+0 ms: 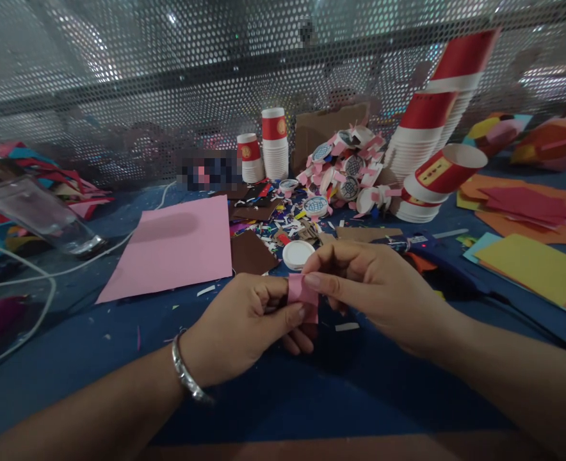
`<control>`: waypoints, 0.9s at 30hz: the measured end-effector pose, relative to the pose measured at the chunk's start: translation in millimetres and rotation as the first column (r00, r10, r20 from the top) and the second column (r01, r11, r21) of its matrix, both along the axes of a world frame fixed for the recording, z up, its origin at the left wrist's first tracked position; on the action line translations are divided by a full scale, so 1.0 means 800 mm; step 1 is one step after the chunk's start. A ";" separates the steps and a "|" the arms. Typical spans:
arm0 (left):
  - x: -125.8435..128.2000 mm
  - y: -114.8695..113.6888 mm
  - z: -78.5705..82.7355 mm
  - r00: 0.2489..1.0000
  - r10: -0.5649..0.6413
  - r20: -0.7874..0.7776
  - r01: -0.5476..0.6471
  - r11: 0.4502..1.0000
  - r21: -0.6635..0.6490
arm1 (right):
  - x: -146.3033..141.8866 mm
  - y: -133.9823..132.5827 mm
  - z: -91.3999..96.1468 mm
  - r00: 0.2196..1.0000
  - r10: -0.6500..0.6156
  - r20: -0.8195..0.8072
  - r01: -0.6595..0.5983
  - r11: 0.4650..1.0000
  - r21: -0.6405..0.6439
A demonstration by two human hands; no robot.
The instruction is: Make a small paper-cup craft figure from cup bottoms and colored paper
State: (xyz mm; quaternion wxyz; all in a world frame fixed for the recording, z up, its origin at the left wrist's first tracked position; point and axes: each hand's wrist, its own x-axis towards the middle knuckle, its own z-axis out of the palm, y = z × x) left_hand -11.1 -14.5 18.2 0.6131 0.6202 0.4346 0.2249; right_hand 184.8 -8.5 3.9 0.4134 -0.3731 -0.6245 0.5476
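Observation:
A small strip of pink paper (306,296) is pinched between my two hands, low over the blue table. My left hand (258,314), with a silver bangle at the wrist, grips the strip's lower left side between thumb and fingers. At its upper right edge, the thumb and forefinger of my right hand (360,282) are closed on the same strip. Just beyond my fingers lies a white round lid (298,255). A large sheet of pink paper (182,240) rests to the left, next to a brown paper piece (253,252).
Paper scraps and a heap of decorated discs (350,169) fill the table's middle back. Stacked red and white cups (420,128) lean behind at right. A corded blue tool (456,272) lies near yellow paper (533,266). A glass (47,208) and white cable (52,282) are at left.

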 end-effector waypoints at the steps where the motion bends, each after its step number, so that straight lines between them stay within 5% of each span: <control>1: 0.001 0.000 0.000 1.000 -0.004 0.018 0.005 1.000 -0.016 | 0.001 -0.001 0.000 1.000 0.003 0.003 -0.003 1.000 0.002; 8: -0.001 -0.007 0.001 0.996 -0.016 0.088 0.020 0.999 -0.042 | 0.000 -0.004 0.002 0.999 0.024 -0.045 -0.026 0.999 -0.047; 15: -0.003 -0.011 0.005 0.999 -0.048 0.000 0.048 0.992 -0.113 | -0.001 -0.003 0.002 0.997 0.037 -0.064 -0.042 0.996 -0.082; 23: -0.003 -0.009 0.005 0.988 -0.036 -0.152 0.055 0.991 0.121 | 0.001 0.002 0.002 0.998 0.036 -0.056 -0.044 0.987 -0.154; 27: -0.009 -0.006 0.008 0.964 0.080 -0.255 0.030 0.916 0.400 | 0.001 0.002 0.001 0.998 0.047 -0.050 -0.053 0.990 -0.130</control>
